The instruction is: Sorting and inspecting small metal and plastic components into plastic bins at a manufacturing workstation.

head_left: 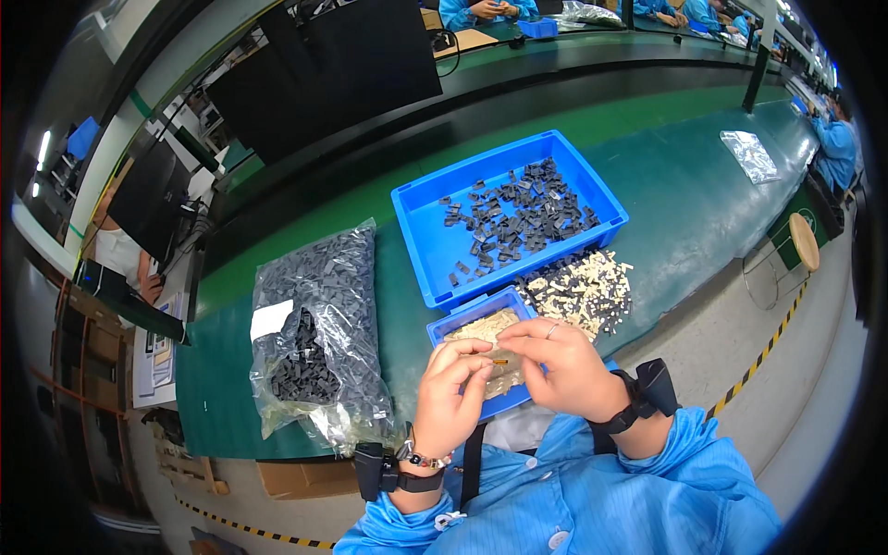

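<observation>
My left hand (449,384) and my right hand (578,368) meet over a small blue bin (511,401), each with thumb and fingers pinched together. What they hold is too small and too covered by the fingertips to name. Cream-coloured small parts (483,326) fill the bin below my fingers. Just beyond it, a large blue tray (418,242) holds many loose black plastic pieces (532,205). Beside the bin on the right lies a heap of cream and black small parts (583,294), directly on the green mat.
A clear plastic bag of black pieces (319,319) lies to the left on the green-topped bench (222,388). A flat clear bag (749,155) rests at the far right. A stool (803,242) stands beyond the bench edge. A dark monitor (324,74) and co-workers are farther back.
</observation>
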Action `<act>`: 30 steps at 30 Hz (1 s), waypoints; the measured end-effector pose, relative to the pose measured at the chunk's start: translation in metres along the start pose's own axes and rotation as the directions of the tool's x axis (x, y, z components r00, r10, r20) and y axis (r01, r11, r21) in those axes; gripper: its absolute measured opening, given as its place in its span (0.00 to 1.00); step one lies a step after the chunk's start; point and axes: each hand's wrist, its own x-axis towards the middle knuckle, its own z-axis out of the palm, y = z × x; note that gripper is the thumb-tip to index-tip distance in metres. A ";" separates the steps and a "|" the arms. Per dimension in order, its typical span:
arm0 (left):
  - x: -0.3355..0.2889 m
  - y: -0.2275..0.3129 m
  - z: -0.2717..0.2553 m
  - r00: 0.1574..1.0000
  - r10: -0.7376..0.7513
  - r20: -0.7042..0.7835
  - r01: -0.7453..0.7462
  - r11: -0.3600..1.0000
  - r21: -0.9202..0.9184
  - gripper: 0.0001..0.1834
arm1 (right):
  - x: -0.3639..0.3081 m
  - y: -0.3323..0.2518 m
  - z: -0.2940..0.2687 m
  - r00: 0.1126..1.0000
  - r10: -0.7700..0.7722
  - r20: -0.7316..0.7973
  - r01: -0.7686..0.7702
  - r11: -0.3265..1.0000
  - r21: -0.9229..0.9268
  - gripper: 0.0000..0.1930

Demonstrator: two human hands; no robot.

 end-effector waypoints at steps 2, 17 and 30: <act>0.002 0.003 -0.002 1.000 0.000 0.027 0.000 1.000 -0.006 0.03 | 0.001 -0.006 -0.005 0.999 0.021 0.028 -0.024 0.996 0.091 0.09; -0.007 0.022 0.005 0.992 0.021 -0.121 -0.004 0.990 0.139 0.05 | -0.005 -0.014 -0.005 0.981 0.123 0.152 -0.134 0.989 0.065 0.04; -0.013 0.020 0.005 0.993 -0.087 -0.080 0.087 0.996 0.002 0.05 | -0.005 -0.016 -0.004 0.977 0.081 0.198 -0.104 0.989 0.105 0.04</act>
